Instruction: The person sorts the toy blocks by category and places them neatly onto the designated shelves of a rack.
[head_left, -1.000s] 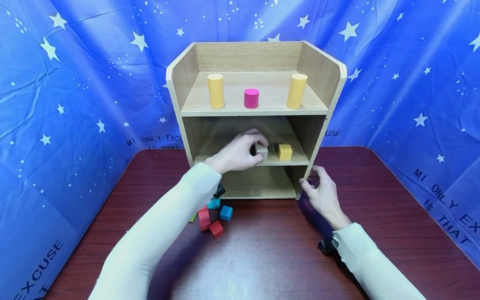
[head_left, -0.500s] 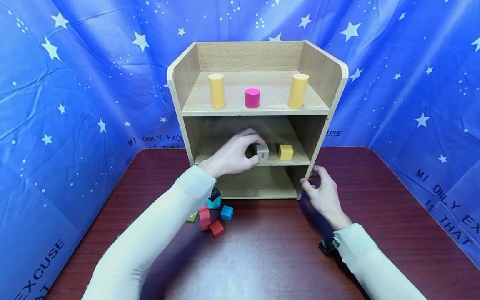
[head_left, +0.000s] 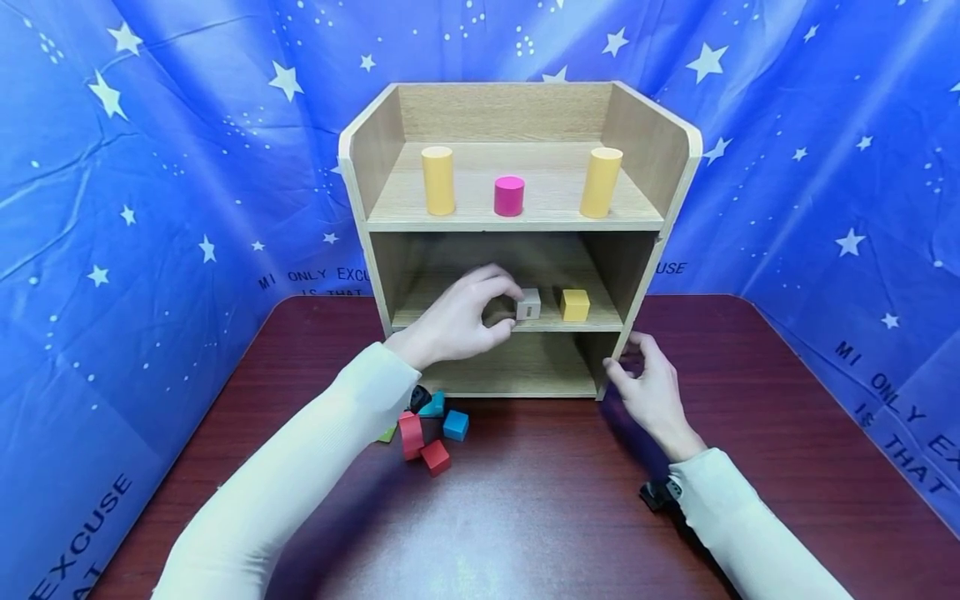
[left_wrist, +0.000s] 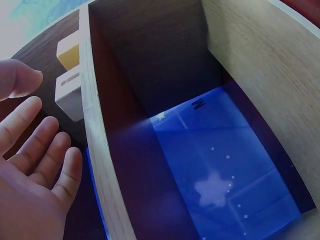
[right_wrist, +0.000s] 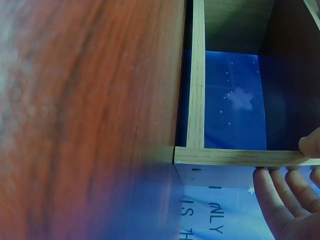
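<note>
A pale grey cube (head_left: 528, 305) with a small dark slot in its front stands on the middle board of the wooden shelf unit (head_left: 480, 227). To its right on that board is a yellow cube (head_left: 575, 305). My left hand (head_left: 459, 321) is just left of the grey cube, thumb and fingers spread; the left wrist view shows a gap between the fingertips (left_wrist: 35, 105) and the cube. At the unit's lower right side, my right hand (head_left: 651, 392) grips the side panel (right_wrist: 240, 156), its thumb inside and its fingers against the outer face.
On the top board stand two tall yellow cylinders (head_left: 438, 181) (head_left: 602, 183) with a short pink cylinder (head_left: 508, 197) between them. Several loose blocks, among them a blue cube (head_left: 456, 425) and a red cube (head_left: 436, 457), lie on the table (head_left: 525, 500) before the unit's left front.
My left hand has let go of the grey cube and drawn back a little to the left, its fingers opening. The cube stays on the middle board. My right hand keeps its grip.
</note>
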